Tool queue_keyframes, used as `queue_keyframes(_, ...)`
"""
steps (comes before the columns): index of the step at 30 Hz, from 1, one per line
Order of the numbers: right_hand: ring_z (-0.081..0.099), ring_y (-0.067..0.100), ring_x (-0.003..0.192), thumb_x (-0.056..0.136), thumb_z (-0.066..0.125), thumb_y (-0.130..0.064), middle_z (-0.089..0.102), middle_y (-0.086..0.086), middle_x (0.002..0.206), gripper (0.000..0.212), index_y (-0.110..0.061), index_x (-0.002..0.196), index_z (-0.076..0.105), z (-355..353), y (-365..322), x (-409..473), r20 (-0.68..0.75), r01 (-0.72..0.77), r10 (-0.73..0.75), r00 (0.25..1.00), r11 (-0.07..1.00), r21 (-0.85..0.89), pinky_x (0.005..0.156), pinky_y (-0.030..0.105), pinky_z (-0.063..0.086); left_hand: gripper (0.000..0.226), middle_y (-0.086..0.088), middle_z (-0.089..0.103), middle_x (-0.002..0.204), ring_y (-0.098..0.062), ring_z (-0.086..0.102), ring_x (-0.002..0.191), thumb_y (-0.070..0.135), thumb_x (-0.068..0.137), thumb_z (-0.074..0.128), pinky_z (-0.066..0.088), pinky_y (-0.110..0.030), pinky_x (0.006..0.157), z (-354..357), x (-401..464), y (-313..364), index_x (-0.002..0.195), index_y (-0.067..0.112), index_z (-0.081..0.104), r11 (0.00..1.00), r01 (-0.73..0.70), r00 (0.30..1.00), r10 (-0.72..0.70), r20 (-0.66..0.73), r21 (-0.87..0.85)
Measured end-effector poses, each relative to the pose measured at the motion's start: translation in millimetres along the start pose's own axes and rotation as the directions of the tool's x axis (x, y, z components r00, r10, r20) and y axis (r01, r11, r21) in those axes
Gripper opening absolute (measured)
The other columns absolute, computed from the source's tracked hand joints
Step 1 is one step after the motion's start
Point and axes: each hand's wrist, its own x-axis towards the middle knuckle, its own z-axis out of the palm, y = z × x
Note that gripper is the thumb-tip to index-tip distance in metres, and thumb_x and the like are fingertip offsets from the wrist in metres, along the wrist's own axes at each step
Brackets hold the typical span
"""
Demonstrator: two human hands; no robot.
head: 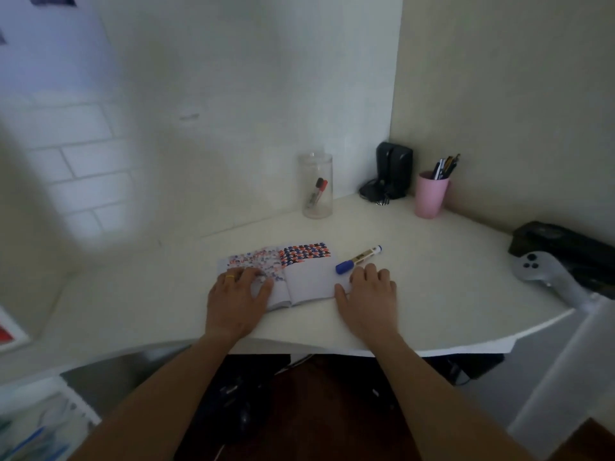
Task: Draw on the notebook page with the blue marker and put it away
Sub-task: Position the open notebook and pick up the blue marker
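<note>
An open notebook (307,279) lies on the white desk (432,294), its upper part covered in red and blue marks. My left hand (236,297) rests flat on the left page, a yellow ring on one finger. My right hand (367,299) lies flat at the notebook's right edge, holding nothing. The blue marker (357,260), capped, lies on the desk just beyond my right fingertips, apart from them. A clear jar (316,186) at the back holds a black and a red marker.
A pink cup (431,197) with pens stands back right beside a black speaker (392,171). A grey controller (545,274) and a dark case (565,244) lie at the desk's right edge. Walls close the corner behind.
</note>
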Motion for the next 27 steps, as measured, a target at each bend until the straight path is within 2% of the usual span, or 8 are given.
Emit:
queue_keyframes(4,0.056,0.031,0.104,0.095,0.045,-0.047,0.063,0.011,0.117,0.048,-0.009,0.117,0.061,-5,0,-3,0.011,-0.008,0.008,1.0,1.0,-0.008,0.087,0.042,0.045,0.05,-0.008,0.066,0.12,-0.032,0.058,0.11,0.059,0.089,0.04,0.049,-0.042,0.091,1,-1,-3,0.115,0.025,0.066,0.997,-0.015,0.998,0.019,-0.067,0.071)
queue_keyframes(7,0.055,0.029,0.105,0.095,0.044,-0.047,0.063,0.009,0.117,0.046,-0.01,0.117,0.06,-7,1,-5,0.007,0.004,-0.004,1.0,1.0,-0.015,0.087,0.04,0.044,0.062,-0.002,0.061,0.128,-0.029,0.051,0.113,0.062,0.093,0.016,0.04,-0.042,0.088,12,4,-19,0.125,0.03,0.059,0.955,-0.12,0.992,0.106,0.064,0.27)
queue_keyframes(10,0.055,0.028,0.104,0.095,0.042,-0.048,0.063,0.008,0.115,0.045,-0.013,0.116,0.06,-5,0,-4,0.013,0.007,-0.006,1.0,0.999,-0.038,0.087,0.039,0.045,0.06,-0.002,0.062,0.127,-0.028,0.052,0.111,0.061,0.098,0.015,0.038,-0.043,0.087,14,6,-25,0.122,0.027,0.059,0.941,-0.187,0.982,0.17,0.081,0.281)
queue_keyframes(15,0.054,0.026,0.108,0.095,0.045,-0.049,0.062,0.004,0.122,0.047,-0.019,0.13,0.053,-5,4,7,0.028,0.003,-0.003,1.0,1.0,-0.005,0.09,0.038,0.046,0.036,-0.005,0.069,0.118,-0.029,0.063,0.107,0.039,0.096,0.043,0.045,-0.042,0.091,-1,0,-9,0.115,0.02,0.066,0.911,-0.397,0.903,0.41,-0.126,0.114)
queue_keyframes(18,0.056,0.031,0.114,0.098,0.044,-0.046,0.063,0.009,0.13,0.049,-0.027,0.143,0.043,-13,4,29,0.099,-0.005,-0.001,0.995,0.998,0.058,0.093,0.041,0.047,0.032,0.0,0.066,0.123,-0.023,0.06,0.112,0.037,0.098,0.044,0.047,-0.04,0.09,-6,6,-2,0.119,0.024,0.064,0.815,-0.579,0.814,0.58,-0.026,0.037)
queue_keyframes(21,0.059,0.036,0.112,0.099,0.041,-0.044,0.063,0.014,0.126,0.048,-0.034,0.146,0.036,-12,-1,60,0.203,-0.003,-0.009,0.979,0.998,0.058,0.09,0.043,0.051,0.031,0.007,0.063,0.127,-0.017,0.053,0.12,0.039,0.098,0.04,0.047,-0.041,0.094,-6,20,1,0.119,0.029,0.061,0.758,-0.653,0.754,0.651,0.087,-0.017)
queue_keyframes(24,0.062,0.036,0.106,0.1,0.036,-0.046,0.063,0.016,0.117,0.042,-0.03,0.139,0.044,-2,-4,76,0.267,0.007,0.006,0.964,0.999,-0.046,0.083,0.042,0.054,0.035,0.012,0.062,0.126,-0.017,0.05,0.118,0.042,0.098,0.037,0.046,-0.042,0.094,-9,33,2,0.121,0.031,0.06,0.721,-0.691,0.707,0.69,0.153,-0.054)
queue_keyframes(27,0.063,0.032,0.095,0.1,0.037,-0.049,0.065,0.012,0.105,0.038,-0.019,0.11,0.058,4,-4,87,0.289,-0.013,0.029,0.957,0.998,-0.058,0.079,0.039,0.051,0.034,0.014,0.061,0.126,-0.015,0.049,0.114,0.041,0.1,0.035,0.045,-0.039,0.094,-12,44,-2,0.123,0.033,0.06,0.686,-0.72,0.665,0.726,0.176,-0.107)
